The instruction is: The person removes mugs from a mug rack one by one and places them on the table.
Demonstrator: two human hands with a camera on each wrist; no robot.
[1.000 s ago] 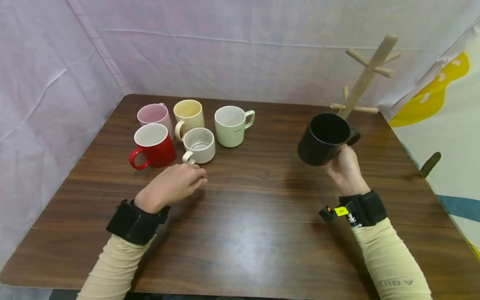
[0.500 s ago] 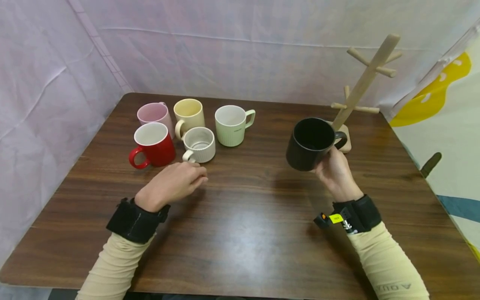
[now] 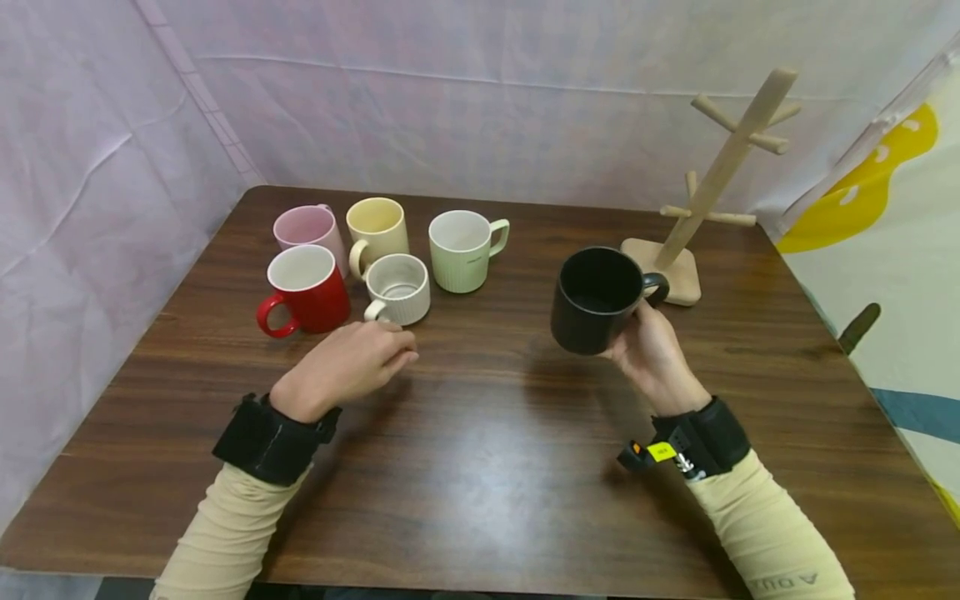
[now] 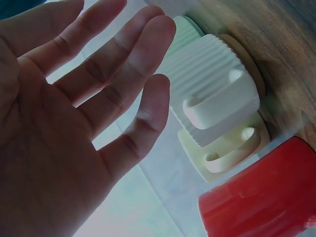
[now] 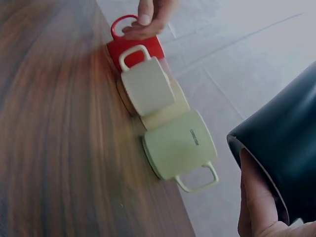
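A black mug (image 3: pixel 588 312) is held up above the table by my right hand (image 3: pixel 651 357), its handle pointing right. In the right wrist view, fingers (image 5: pixel 261 202) lie against the bottom of the black mug (image 5: pixel 291 133). My left hand (image 3: pixel 345 371) is just in front of a small white ribbed mug (image 3: pixel 408 302), holding nothing. Its fingers (image 4: pixel 111 101) look loosely bent and spread in the left wrist view, apart from the white mug (image 4: pixel 217 89). A red mug (image 3: pixel 322 300) stands to the left of the white one.
Behind stand a pink mug (image 3: pixel 306 227), a yellow mug (image 3: pixel 386 237) and a light green mug (image 3: pixel 459 267). A wooden mug tree (image 3: pixel 708 192) with several pegs rises at the table's back right. Fabric walls (image 3: pixel 480 100) border the brown table (image 3: pixel 480 467).
My right hand has carried the black mug left and towards me, away from the mug tree, whose base now shows. My left hand has stayed nearly still.
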